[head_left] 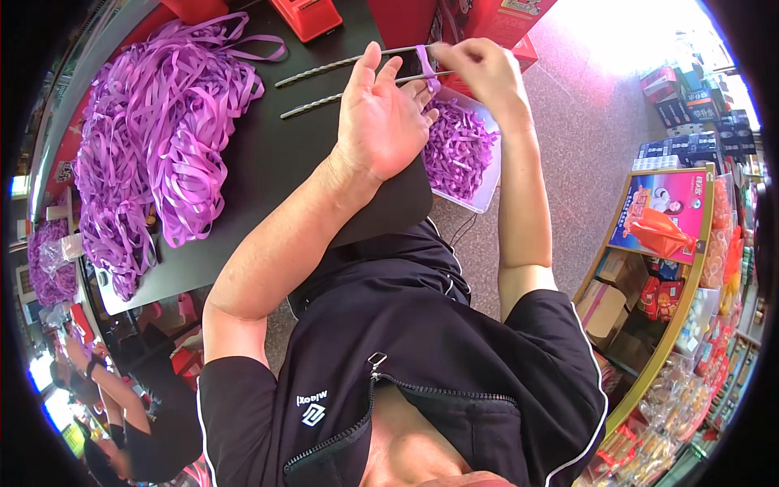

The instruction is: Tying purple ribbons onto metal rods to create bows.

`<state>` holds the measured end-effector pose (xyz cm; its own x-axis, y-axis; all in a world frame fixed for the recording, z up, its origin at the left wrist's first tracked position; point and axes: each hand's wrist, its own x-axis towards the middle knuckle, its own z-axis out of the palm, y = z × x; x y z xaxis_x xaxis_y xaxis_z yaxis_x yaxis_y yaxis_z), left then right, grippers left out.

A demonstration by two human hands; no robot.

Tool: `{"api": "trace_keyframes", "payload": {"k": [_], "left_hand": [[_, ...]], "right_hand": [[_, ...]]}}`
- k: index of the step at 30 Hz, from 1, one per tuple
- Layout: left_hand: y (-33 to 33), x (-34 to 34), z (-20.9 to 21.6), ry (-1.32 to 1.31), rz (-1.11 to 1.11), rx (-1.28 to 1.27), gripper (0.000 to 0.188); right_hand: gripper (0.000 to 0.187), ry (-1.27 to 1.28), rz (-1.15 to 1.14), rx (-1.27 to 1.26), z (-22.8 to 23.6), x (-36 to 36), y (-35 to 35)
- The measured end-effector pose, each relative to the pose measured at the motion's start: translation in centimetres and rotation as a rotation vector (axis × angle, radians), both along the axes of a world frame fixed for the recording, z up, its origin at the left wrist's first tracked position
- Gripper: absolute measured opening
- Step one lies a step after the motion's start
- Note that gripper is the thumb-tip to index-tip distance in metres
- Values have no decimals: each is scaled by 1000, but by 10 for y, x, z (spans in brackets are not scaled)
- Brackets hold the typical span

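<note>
Two long twisted metal rods (pixel 324 65) lie side by side over a black table (pixel 284 162). My left hand (pixel 381 122) is raised palm-up with its fingers against the rods' right ends. My right hand (pixel 479 69) pinches a purple ribbon loop (pixel 425 66) stretched around both rods near their ends. Just under my hands sits a white tray (pixel 487 191) filled with short purple ribbon pieces (pixel 458 150).
A big heap of loose purple ribbon (pixel 154 138) covers the table's left side. Red boxes (pixel 487 20) and a red device (pixel 307 16) stand at the far edge. Shelves of packaged goods (pixel 673 268) rise on the right. Another person (pixel 114 406) stands at lower left.
</note>
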<state>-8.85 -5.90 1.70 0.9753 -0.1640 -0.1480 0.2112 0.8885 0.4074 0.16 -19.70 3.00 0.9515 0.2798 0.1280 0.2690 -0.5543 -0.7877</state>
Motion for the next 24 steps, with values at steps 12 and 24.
{"api": "trace_keyframes", "payload": {"k": [12,24], "left_hand": [[-1,2,-1,-8,-6,-46,82],[-2,0,2,31,36,-47,61]], "right_hand": [[19,-267,-10,-224,-9,-4,19],[40,202,119,-30,-31,29,-4]]}}
